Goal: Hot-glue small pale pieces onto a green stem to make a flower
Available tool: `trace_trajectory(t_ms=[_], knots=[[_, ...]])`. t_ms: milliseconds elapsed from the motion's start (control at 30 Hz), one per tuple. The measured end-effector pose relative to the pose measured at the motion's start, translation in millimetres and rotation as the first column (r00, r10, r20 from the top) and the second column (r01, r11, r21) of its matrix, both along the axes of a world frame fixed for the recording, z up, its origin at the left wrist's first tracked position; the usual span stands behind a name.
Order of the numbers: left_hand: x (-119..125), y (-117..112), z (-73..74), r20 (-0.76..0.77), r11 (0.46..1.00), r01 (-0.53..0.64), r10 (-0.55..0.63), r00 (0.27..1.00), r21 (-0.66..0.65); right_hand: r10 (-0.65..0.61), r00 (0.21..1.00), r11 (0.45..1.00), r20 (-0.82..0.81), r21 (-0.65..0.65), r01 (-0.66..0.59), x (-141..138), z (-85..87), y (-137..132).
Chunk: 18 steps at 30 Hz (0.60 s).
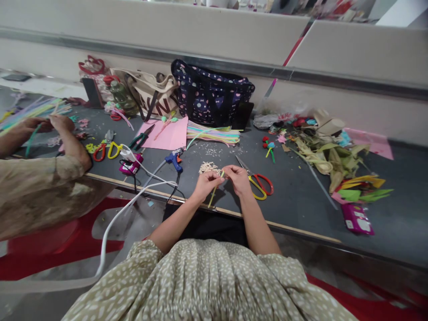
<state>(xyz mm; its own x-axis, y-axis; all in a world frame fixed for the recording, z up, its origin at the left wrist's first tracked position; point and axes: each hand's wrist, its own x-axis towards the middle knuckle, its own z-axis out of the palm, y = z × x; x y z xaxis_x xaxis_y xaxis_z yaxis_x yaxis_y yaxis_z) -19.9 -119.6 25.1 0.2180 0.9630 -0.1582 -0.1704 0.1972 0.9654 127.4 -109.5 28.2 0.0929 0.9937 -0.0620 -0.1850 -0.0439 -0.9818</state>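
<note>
Near the table's front edge, my left hand (207,183) and my right hand (238,178) meet, both with fingers pinched. Between them is a yellow-green pipe cleaner (212,196), its lower end hanging down past my left fingers. Just behind my hands lies a small pile of short cream-coloured pieces (209,167). Scissors with red and yellow handles (259,185) rest right beside my right hand. A blue hot glue gun (174,160) lies to the left of my left hand.
Behind are a bundle of pastel pipe cleaners (214,135), pink sheets (169,133), pliers (142,137) and a dark patterned bag (214,93). Dried husks (321,156) and a purple packet (357,219) lie right. A white cable (113,220) crosses the left edge. A co-worker's hands (50,125) work further left.
</note>
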Motion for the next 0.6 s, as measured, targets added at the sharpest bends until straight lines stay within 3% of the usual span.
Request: trace_trajectory(t_ms=[233, 600], knots=[[-17, -14, -11.9, -0.061, 0.994, 0.046, -0.053, 0.997, -0.1, -0.078, 0.996, 0.997, -0.037, -0.013, 0.078, 8, 4.6, 11], [-35, -37, -15.3, -0.073, 0.978, 0.118, -0.133, 0.988, -0.173, -0.239, 0.969, 0.971, -0.058, -0.007, 0.239, 19, 1.3, 34]])
